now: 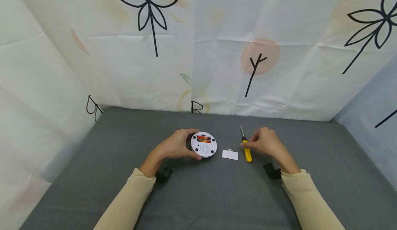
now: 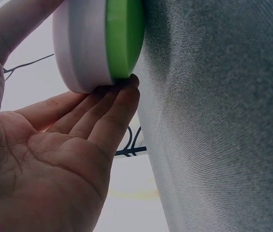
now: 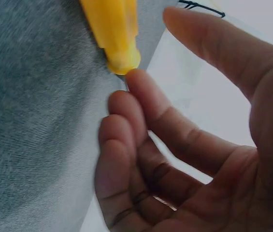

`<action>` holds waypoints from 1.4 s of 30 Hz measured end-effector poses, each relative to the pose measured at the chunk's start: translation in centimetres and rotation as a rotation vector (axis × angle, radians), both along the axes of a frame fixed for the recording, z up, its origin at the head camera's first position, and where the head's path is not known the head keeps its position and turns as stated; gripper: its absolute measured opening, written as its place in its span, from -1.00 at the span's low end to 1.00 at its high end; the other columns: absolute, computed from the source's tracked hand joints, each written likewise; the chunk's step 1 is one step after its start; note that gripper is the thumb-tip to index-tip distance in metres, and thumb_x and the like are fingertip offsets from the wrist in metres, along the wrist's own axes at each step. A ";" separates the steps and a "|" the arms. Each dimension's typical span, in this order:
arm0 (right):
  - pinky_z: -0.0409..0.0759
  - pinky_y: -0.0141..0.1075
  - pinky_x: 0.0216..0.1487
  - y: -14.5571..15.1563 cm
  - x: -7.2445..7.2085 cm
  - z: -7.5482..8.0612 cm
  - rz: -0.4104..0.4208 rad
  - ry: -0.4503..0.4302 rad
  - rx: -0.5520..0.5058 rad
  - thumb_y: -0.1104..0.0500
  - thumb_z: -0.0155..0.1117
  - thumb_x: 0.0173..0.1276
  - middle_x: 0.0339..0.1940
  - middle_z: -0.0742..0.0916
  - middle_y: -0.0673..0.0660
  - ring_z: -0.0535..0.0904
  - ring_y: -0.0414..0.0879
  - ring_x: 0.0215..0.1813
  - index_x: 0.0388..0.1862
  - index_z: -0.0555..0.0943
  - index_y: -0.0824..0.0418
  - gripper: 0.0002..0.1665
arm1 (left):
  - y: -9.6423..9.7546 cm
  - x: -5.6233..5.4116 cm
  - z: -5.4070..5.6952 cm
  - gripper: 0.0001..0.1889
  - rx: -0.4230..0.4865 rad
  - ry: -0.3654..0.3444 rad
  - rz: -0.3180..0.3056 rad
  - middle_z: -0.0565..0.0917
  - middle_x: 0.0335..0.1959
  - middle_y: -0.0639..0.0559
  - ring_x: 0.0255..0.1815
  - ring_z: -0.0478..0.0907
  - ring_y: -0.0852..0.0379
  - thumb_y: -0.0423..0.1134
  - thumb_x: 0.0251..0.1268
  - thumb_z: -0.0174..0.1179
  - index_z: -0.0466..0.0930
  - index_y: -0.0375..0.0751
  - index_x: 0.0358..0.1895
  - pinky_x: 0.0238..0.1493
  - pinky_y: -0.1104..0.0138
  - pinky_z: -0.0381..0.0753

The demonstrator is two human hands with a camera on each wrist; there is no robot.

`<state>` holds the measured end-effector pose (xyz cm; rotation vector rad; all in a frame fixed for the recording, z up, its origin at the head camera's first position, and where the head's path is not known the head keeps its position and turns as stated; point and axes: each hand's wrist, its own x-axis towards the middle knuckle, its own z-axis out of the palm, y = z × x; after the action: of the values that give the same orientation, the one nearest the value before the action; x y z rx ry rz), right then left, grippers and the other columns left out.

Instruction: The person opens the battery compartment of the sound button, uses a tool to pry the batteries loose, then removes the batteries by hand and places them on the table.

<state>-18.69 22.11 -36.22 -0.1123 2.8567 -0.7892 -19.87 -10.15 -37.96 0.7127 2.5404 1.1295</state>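
My left hand [image 1: 176, 145] grips a round white device [image 1: 206, 149] by its left side, thumb at the near edge and fingers at the far edge. Its underside faces up, showing red-orange batteries [image 1: 203, 139] in an uncovered compartment, a patch of small holes and dark round feet. In the left wrist view the device's other face is a green layer [image 2: 124, 41], close to the cloth. My right hand [image 1: 266, 141] is over a screwdriver [image 1: 248, 155] with a yellow handle. In the right wrist view a fingertip reaches the handle's collar, while the thumb stands apart from it.
A small white battery cover [image 1: 230, 155] lies flat between the device and the screwdriver. Grey cloth [image 1: 198, 199] covers the table. White patterned fabric [image 1: 217, 75] hangs behind the table and along both sides.
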 end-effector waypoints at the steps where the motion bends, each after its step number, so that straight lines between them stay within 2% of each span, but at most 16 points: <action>1: 0.38 -0.28 -0.44 0.0 0.0 -0.1 -0.003 -0.016 0.018 -0.13 0.59 0.14 -0.55 0.67 -0.05 0.44 -0.10 -0.43 -0.54 0.78 0.15 -0.61 | 0.0 0.0 -0.1 -0.04 -0.001 0.000 -0.001 0.62 0.22 -0.07 0.26 0.55 0.01 -0.18 -0.10 0.67 0.38 -0.35 0.43 0.27 0.11 0.51; 7: 0.23 -0.31 -0.49 -0.2 -0.1 -0.7 0.022 -0.044 0.077 -0.11 0.59 0.13 -0.71 0.43 -0.09 0.29 -0.15 -0.54 -0.68 0.69 0.15 -0.57 | -0.1 -0.1 -0.2 -0.04 -0.006 0.014 -0.009 0.62 0.21 -0.06 0.25 0.56 0.03 -0.15 -0.10 0.67 0.39 -0.36 0.42 0.27 0.12 0.52; 12: 0.30 -0.29 -0.50 -0.1 -0.2 -1.1 0.003 0.004 0.084 0.01 0.56 0.16 -0.66 0.59 -0.03 0.39 -0.12 -0.55 -0.62 0.74 0.21 -0.67 | -0.1 -0.1 -0.1 -0.05 -0.011 0.025 -0.011 0.62 0.21 -0.06 0.24 0.56 0.04 -0.14 -0.10 0.67 0.40 -0.35 0.42 0.26 0.14 0.52; 17: 0.46 -0.27 -0.49 0.2 -0.4 -1.2 -0.047 0.038 0.061 0.08 0.51 0.19 -0.46 0.73 0.09 0.53 -0.07 -0.48 -0.41 0.80 0.30 -0.74 | -0.1 0.0 0.0 -0.05 -0.004 0.030 -0.020 0.61 0.22 -0.08 0.26 0.55 0.01 -0.15 -0.09 0.67 0.40 -0.35 0.42 0.27 0.12 0.51; 19: 0.49 -0.26 -0.47 0.3 -0.5 -1.0 -0.059 0.072 0.037 0.11 0.48 0.22 -0.40 0.75 0.15 0.57 -0.04 -0.45 -0.33 0.79 0.34 -0.73 | -0.1 0.0 0.0 -0.05 0.003 0.027 -0.022 0.61 0.22 -0.09 0.27 0.55 0.00 -0.16 -0.09 0.67 0.39 -0.36 0.42 0.28 0.12 0.51; 25: 0.59 -0.09 -0.28 0.5 -0.4 -0.1 -0.041 0.250 -0.052 0.16 0.41 0.37 -0.22 0.77 0.28 0.64 0.09 -0.27 -0.13 0.74 0.41 -0.70 | 0.0 -0.1 -0.1 -0.05 0.018 0.013 -0.032 0.59 0.25 -0.11 0.31 0.52 -0.02 -0.21 -0.07 0.66 0.37 -0.36 0.44 0.30 0.12 0.50; 28: 0.58 -0.09 -0.25 0.5 -0.2 0.3 -0.002 0.328 -0.099 0.19 0.41 0.40 -0.17 0.77 0.28 0.64 0.09 -0.24 -0.07 0.72 0.38 -0.73 | 0.0 -0.1 -0.2 -0.05 0.025 0.006 -0.040 0.58 0.27 -0.12 0.32 0.52 -0.03 -0.22 -0.07 0.65 0.35 -0.35 0.45 0.31 0.11 0.49; 33: 0.52 -0.30 -0.38 0.2 0.1 0.9 0.101 0.385 -0.199 0.24 0.47 0.33 -0.23 0.78 0.18 0.55 -0.03 -0.38 -0.07 0.75 0.29 -0.77 | 0.0 -0.1 -0.3 -0.04 0.040 0.007 -0.056 0.58 0.28 -0.12 0.33 0.51 -0.05 -0.22 -0.06 0.65 0.34 -0.35 0.46 0.32 0.11 0.49; 36: 0.49 -0.36 -0.43 -0.1 0.4 1.3 0.172 0.396 -0.242 0.28 0.52 0.26 -0.26 0.78 0.13 0.52 -0.06 -0.42 -0.10 0.78 0.26 -0.77 | 0.1 -0.1 -0.3 -0.03 0.052 0.013 -0.068 0.57 0.28 -0.12 0.34 0.51 -0.06 -0.23 -0.06 0.65 0.34 -0.36 0.46 0.32 0.10 0.48; 42: 0.46 -0.38 -0.46 -0.6 1.0 1.7 0.267 0.384 -0.224 0.31 0.55 0.21 -0.31 0.78 0.08 0.48 -0.16 -0.46 -0.13 0.79 0.28 -0.76 | 0.1 0.1 -0.2 -0.03 0.068 0.021 -0.085 0.56 0.31 -0.12 0.36 0.49 -0.06 -0.25 -0.07 0.65 0.33 -0.36 0.47 0.34 0.08 0.47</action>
<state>-17.72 21.51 -34.55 -0.7324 2.9860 -1.1289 -19.78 -10.07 -38.14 0.8449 2.4739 1.1911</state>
